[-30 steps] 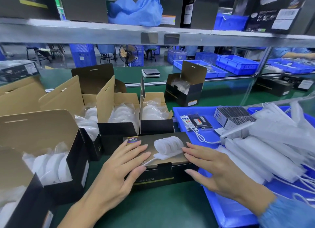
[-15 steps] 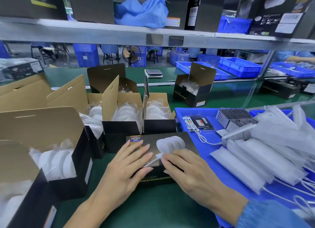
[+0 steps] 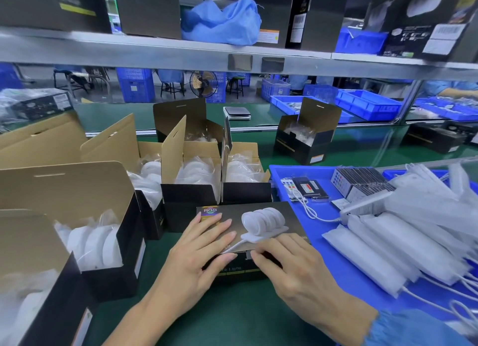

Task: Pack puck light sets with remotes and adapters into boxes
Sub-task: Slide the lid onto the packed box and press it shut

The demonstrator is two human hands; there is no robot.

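Apparently both hands (image 3: 196,250) (image 3: 287,265) partly hide the closed box (image 3: 248,214).

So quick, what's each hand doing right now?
Left hand: open, flat on the closed box.
Right hand: open, fingers pressing the box's front edge.

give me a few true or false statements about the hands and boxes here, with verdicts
1. The left hand lies flat on the closed box. True.
2. The right hand holds a remote. False: it touches the closed box's front edge.
3. The open boxes behind it hold white puck lights. True.
4. The blue tray sits left of the closed box. False: it is on the right.
5. The closed box reads RGB. True.
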